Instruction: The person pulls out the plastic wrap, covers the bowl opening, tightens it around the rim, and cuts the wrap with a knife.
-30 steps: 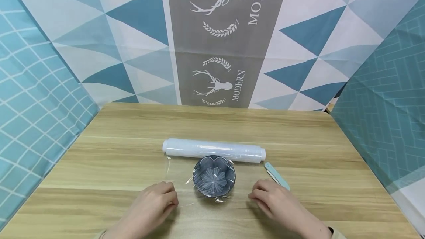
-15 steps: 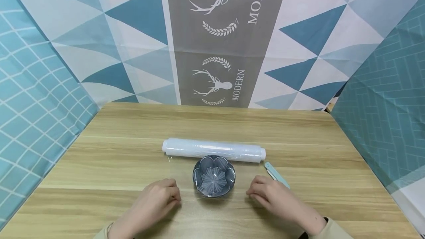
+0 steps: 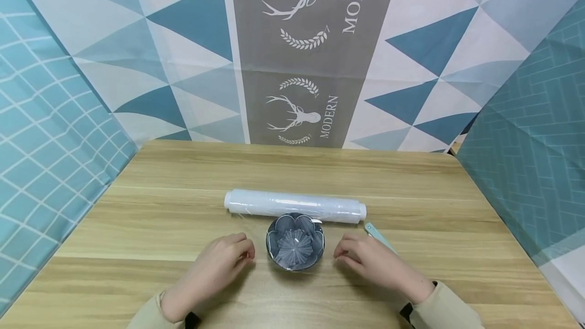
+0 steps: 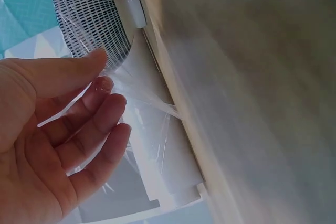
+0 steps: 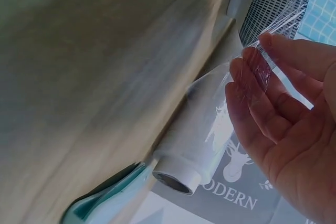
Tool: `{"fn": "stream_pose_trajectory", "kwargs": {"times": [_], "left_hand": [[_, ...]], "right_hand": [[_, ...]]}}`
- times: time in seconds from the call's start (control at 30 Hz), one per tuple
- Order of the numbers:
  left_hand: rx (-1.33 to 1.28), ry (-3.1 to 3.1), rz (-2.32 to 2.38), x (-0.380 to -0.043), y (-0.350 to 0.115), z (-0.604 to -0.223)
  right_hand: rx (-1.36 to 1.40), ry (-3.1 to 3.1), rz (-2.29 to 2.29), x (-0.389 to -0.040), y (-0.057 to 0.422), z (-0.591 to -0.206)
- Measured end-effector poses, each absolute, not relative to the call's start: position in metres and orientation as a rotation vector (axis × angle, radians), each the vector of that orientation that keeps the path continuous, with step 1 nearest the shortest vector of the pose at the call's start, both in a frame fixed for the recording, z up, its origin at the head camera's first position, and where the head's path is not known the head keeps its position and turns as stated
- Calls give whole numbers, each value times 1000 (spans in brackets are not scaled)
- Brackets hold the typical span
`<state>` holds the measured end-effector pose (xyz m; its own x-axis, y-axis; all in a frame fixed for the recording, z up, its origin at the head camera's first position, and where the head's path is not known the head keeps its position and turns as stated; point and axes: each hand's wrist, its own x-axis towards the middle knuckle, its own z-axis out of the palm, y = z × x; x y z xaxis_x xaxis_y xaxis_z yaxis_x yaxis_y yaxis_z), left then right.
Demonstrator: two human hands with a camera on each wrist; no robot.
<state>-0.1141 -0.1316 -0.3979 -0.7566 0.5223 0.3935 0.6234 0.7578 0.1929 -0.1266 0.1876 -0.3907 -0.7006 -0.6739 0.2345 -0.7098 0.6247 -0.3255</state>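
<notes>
A dark blue bowl with a petal pattern [image 3: 294, 242] stands mid-table, with clear cling film [image 5: 286, 11] stretched over its top. At its left side, my left hand [image 3: 224, 258] pinches the film's edge between thumb and fingers. My right hand [image 3: 370, 260] holds the film on the other side, thumb against the fingertips; transparent folds cross those fingers in the right wrist view. Both hands are close to the bowl's rim. Right behind the bowl lies the white roll of cling film [image 3: 294, 205], and a sheet of film runs from it in the left wrist view.
A slim teal tool like a folding knife [image 3: 380, 236] lies beyond my right hand, partly covered by it. The wooden table [image 3: 183, 182] meets a patterned cloth backdrop [image 3: 292, 65] at its far edge, and blue cloths hang at both sides.
Both hands have moved inward and slightly forward, closer to the bowl, drawing the film in at its sides. Bowl and roll have stayed in place.
</notes>
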Motion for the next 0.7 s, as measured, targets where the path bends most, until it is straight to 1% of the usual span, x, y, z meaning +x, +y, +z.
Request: {"fn": "stream_pose_trajectory", "kwargs": {"times": [0.17, 0.4, 0.7], "left_hand": [[-879, -2634, -470, -121, -127, -396], [-823, -2646, -615, -129, -122, -391], [-819, -2607, -615, -134, -115, -387]], "right_hand": [[1139, -2755, 564, -133, 184, -391], [1046, -2690, 552, -140, 179, -385], [975, -2615, 592, -144, 167, -383]]}}
